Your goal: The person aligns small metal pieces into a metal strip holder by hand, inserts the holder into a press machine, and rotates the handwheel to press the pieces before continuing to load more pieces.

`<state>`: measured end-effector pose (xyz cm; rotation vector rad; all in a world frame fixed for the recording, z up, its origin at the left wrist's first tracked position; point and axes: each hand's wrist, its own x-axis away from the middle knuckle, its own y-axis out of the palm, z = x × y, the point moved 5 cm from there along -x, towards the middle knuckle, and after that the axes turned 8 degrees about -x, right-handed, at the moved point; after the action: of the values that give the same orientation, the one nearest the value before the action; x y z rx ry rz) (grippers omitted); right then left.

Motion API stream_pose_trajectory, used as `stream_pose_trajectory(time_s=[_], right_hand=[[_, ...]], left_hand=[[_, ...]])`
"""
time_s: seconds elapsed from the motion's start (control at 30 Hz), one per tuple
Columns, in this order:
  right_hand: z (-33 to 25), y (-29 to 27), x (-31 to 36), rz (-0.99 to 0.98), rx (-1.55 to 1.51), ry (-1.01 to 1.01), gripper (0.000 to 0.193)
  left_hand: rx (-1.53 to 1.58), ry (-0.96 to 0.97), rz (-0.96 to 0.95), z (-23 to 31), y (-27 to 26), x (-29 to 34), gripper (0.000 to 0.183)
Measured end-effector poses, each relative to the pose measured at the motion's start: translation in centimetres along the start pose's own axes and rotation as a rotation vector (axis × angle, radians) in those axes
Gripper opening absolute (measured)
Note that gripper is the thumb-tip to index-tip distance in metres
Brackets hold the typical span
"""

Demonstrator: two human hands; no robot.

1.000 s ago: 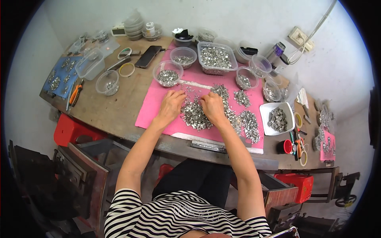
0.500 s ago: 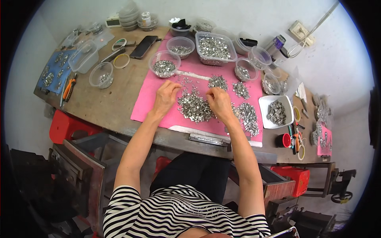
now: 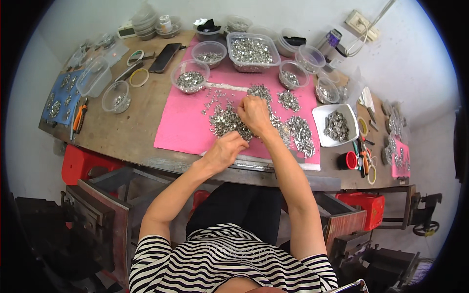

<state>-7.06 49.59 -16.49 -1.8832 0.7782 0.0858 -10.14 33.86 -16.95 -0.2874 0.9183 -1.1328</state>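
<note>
A loose pile of small shiny silver metal pieces (image 3: 224, 121) lies on a pink mat (image 3: 177, 124) in front of me. At the pile's near edge my left hand (image 3: 226, 150) is closed, thumb and fingers drawn together. My right hand (image 3: 255, 114) hovers over or touches the pile's right side, with its fingers curled down. What either hand pinches is too small or hidden to make out. Smaller heaps of the same pieces sit beyond and to the right, among them a far heap (image 3: 288, 100) and a larger right heap (image 3: 300, 136).
Behind the piles stand a square plastic tub (image 3: 253, 52) and round see-through bowls (image 3: 190, 78) with silver pieces. A white dish (image 3: 336, 125) is at the right, near a red cup (image 3: 347, 160) and pliers. Leftward lie a phone (image 3: 165, 57), tape rolls and orange-handled pliers (image 3: 79, 117).
My left hand has come from the pile's far left to its near edge. My right hand has shifted slightly left over the pile. The whole view has shifted a little.
</note>
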Motion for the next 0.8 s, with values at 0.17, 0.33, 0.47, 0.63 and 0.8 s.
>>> stream_pose_trajectory(time_s=[0.17, 0.33, 0.47, 0.63, 0.8], right_hand=[[-1.0, -4.8, 4.4, -0.174, 0.119, -0.012, 0.011], [-3.1, -5.5, 9.4, -0.245, 0.255, -0.104, 0.011], [-2.8, -5.5, 10.9, -0.209, 0.048, -0.08, 0.013], [-2.6, -5.6, 11.2, -0.139, -0.092, -0.048, 0.008], [-2.3, -5.6, 11.4, -0.117, -0.151, 0.062, 0.007]], left_hand=[[0.02, 0.002, -0.039, 0.3, 0.3, 0.0, 0.014], [0.054, -0.105, 0.094, 0.1, -2.3, 0.0, 0.014], [0.003, -0.201, 0.073, 0.2, -3.1, 1.1, 0.01], [-0.282, -0.086, -0.024, 1.0, -1.6, 1.5, 0.011], [-0.296, -0.014, -0.133, 0.3, -1.1, 0.5, 0.009]])
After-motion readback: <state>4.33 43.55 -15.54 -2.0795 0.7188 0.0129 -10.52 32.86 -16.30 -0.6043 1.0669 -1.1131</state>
